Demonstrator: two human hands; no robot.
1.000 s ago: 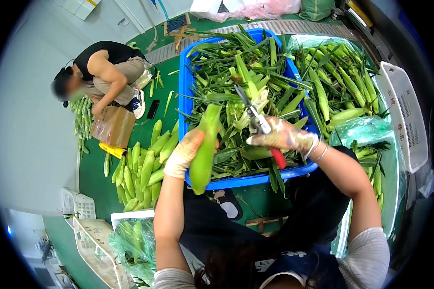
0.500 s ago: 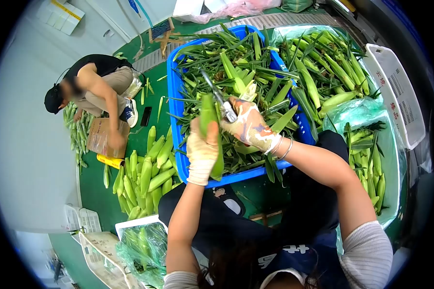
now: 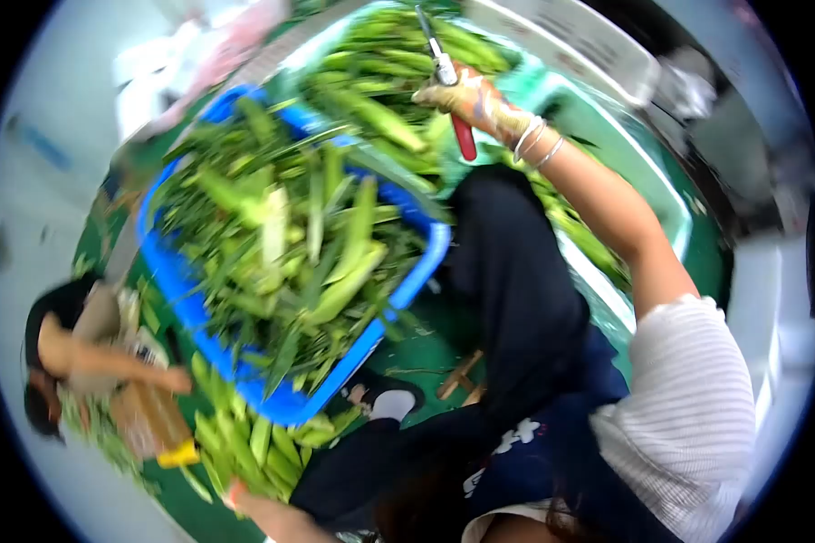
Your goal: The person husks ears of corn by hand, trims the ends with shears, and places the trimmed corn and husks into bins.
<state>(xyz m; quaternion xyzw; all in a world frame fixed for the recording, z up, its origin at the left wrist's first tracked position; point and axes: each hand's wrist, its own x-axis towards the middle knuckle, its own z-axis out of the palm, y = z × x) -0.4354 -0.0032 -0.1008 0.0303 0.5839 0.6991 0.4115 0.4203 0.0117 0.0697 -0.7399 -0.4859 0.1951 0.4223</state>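
My right hand (image 3: pixel 482 104), in a patterned work glove, is raised over the green-lined crate of corn at the back. It grips pruning shears (image 3: pixel 445 72) with a red handle, the blades pointing up and away. My left hand (image 3: pixel 235 496) is low at the left, by the pile of husked-green corn ears (image 3: pixel 255 450) on the floor. Blur and the frame's lower edge obscure its fingers, so what it holds cannot be made out. Between my hands stands a blue basket (image 3: pixel 174 294) heaped with cut leaves and husks (image 3: pixel 263 235).
A person (image 3: pixel 72 348) crouches at the left beside a cardboard box (image 3: pixel 149 418). Corn ears fill a green-lined crate (image 3: pixel 371 104) at the back. A white crate (image 3: pixel 589 45) stands behind it. My knees flank the basket's near side.
The view has swung round and blurred. My left hand has gone from above the basket, where it held a corn ear, down to the floor pile. My right hand has moved away with the shears.
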